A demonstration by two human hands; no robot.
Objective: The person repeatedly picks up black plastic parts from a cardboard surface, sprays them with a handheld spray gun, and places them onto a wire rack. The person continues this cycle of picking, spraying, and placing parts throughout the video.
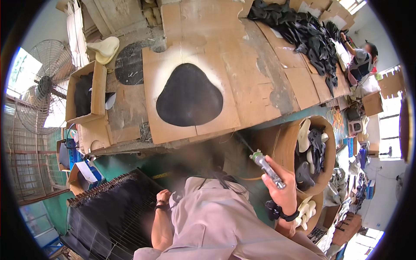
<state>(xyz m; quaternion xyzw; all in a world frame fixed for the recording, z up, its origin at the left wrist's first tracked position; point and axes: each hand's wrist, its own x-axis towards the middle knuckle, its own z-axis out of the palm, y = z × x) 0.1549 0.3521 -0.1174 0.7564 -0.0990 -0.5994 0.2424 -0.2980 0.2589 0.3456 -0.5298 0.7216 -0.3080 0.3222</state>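
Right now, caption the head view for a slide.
Right hand holding a green and silver tool, a black rounded triangular piece lying on cardboard.

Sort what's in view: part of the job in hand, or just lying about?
Likely in use:
- spray gun, in the right hand
- black piece, lying flat
- cardboard under it, whitened around the piece

Apparently just lying about:
- pale saddles, upper left
- black heap, upper right
- fan, far left, standing by
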